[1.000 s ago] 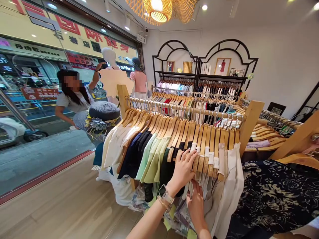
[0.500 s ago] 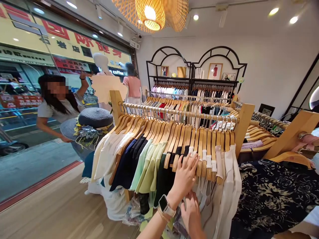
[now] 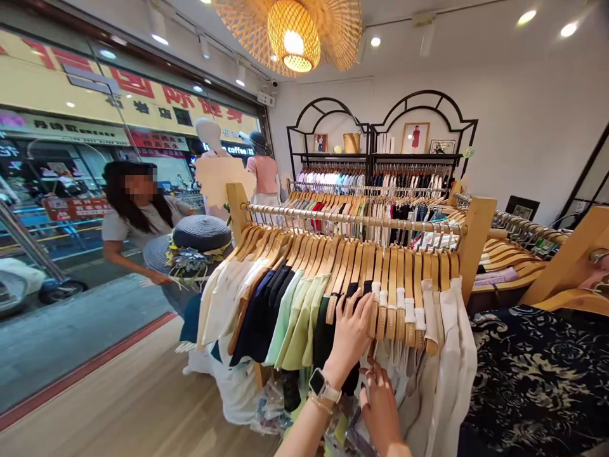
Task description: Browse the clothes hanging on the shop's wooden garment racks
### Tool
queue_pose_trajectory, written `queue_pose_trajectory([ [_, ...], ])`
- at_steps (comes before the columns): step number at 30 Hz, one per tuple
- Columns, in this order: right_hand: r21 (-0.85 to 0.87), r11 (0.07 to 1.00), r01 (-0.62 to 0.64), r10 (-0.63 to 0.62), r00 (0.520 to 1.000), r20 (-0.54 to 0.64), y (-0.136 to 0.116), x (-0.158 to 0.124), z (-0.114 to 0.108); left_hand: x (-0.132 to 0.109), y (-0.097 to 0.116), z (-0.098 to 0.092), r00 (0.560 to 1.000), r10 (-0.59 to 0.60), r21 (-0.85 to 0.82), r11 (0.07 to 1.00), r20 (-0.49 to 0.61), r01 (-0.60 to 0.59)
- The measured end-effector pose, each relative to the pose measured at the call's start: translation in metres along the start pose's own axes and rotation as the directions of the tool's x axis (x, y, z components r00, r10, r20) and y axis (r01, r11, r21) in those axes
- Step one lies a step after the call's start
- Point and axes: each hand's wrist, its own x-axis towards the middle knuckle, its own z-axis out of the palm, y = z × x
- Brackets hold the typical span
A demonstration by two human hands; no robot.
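Note:
My left hand (image 3: 351,333), with a watch (image 3: 323,385) on its wrist, lies on the ends of the wooden hangers (image 3: 380,273) where black straps hang. Its fingers are stretched out and slightly apart, not closed round anything. Lower and to the right, my right hand (image 3: 382,406) touches or nearly touches the pale strappy tops (image 3: 413,374); its fingers are loosely extended and partly bent. Left of my hands hang light green garments (image 3: 297,330) and dark navy ones (image 3: 259,324). White garments (image 3: 457,343) hang at the rack's right end.
The wooden rail (image 3: 352,219) spans the rack between two posts. A person (image 3: 143,222) stands at the left by a blue straw hat (image 3: 202,235). Mannequins (image 3: 264,171) stand behind. A dark patterned garment (image 3: 542,374) hangs close on the right, and plastic-wrapped items (image 3: 271,406) lie below.
The view has turned slightly left. My left hand has shifted left along the hangers, off the white straps and onto the black ones. The person on the left has lowered a raised arm.

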Motion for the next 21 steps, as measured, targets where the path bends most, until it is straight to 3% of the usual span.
queue_pose_trajectory([
  [6, 0.016, 0.999, -0.045, 0.044, 0.998, 0.046, -0.004, 0.001, -0.002, 0.003, -0.010, -0.005, 0.996, 0.060, -0.012, 0.998, 0.065, -0.059],
  [14, 0.019, 0.997, -0.072, 0.071, 0.996, 0.061, 0.000, 0.000, 0.001, 0.015, -0.011, -0.004, 0.990, 0.055, -0.027, 0.998, 0.128, -0.052],
  [21, 0.012, 0.994, -0.107, 0.105, 0.989, 0.104, 0.000, -0.003, 0.001, 0.014, -0.013, -0.003, 0.996, 0.038, -0.103, 0.994, 0.077, -0.030],
])
